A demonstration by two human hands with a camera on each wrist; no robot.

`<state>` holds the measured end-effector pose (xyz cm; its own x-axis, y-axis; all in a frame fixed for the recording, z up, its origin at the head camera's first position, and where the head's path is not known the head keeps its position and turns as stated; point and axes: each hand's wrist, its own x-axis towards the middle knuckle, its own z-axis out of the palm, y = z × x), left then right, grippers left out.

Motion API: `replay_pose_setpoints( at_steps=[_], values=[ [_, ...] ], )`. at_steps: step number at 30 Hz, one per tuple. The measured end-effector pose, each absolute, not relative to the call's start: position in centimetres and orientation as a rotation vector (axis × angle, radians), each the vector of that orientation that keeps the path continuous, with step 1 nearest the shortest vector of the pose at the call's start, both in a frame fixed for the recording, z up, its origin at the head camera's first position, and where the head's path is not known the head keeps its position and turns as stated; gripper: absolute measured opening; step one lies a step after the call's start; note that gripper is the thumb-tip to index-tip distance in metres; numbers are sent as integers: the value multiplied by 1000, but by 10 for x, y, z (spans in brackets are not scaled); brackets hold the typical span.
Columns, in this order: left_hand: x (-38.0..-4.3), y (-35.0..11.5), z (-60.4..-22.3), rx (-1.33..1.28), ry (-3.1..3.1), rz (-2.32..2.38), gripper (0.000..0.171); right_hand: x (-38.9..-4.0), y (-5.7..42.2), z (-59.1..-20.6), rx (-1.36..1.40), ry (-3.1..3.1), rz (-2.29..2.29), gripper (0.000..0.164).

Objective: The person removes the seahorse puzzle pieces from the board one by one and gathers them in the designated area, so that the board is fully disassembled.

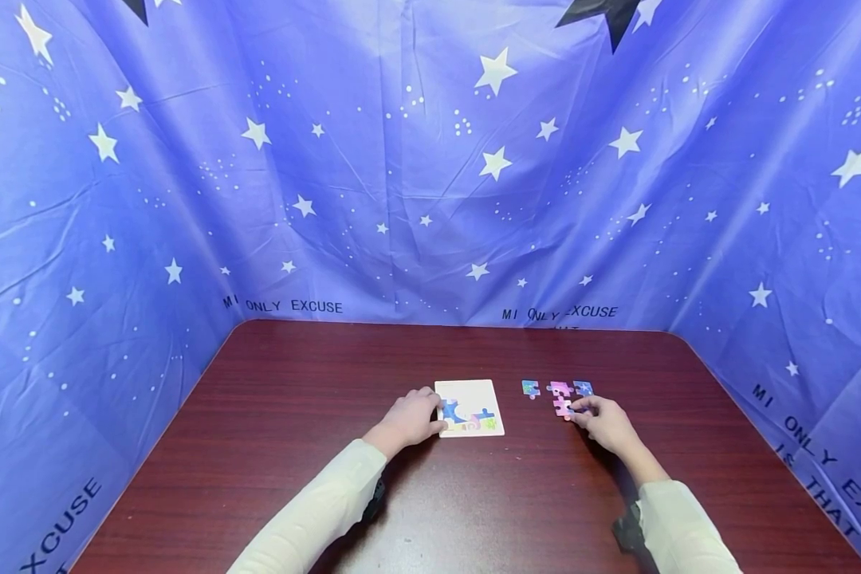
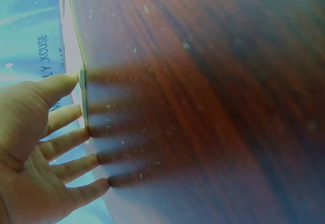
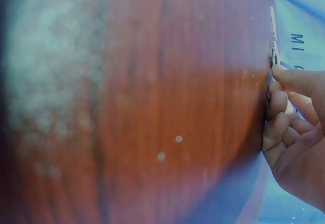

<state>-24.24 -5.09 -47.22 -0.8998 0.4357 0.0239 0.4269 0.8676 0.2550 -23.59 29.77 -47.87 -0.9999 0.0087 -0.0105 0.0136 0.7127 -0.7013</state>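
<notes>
A square puzzle board (image 1: 473, 394) lies on the table with a few coloured pieces set along its lower part; the rest of its face is pale. My left hand (image 1: 410, 416) rests at the board's left edge. In the left wrist view, the fingers (image 2: 66, 145) are spread and fairly straight, with thumb and fingertips against the rim or table. My right hand (image 1: 606, 424) is over the loose pieces, its thumb and index finger pinching a pink puzzle piece (image 1: 561, 408). The other fingers of that hand curl under, seen in the right wrist view.
Beside the pinched piece lie another pink piece (image 1: 560, 388), a blue piece (image 1: 584, 387) and a blue-green piece (image 1: 530, 388). Star-patterned blue cloth (image 1: 430, 159) hangs round the back and sides of the dark wooden table (image 1: 316, 359).
</notes>
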Motion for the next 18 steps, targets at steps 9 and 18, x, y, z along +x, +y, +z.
replay_pose_setpoints(
  at_steps=[9, 18],
  values=[
    [-245, -50, -473, 685, 3000, 404, 36, -236, 298, -480, 39, 2908, -1169, 21],
    [-245, -50, -475, 680, 3004, 384, 37, -236, 297, -478, 46, 2894, -1172, 21]
  ],
)
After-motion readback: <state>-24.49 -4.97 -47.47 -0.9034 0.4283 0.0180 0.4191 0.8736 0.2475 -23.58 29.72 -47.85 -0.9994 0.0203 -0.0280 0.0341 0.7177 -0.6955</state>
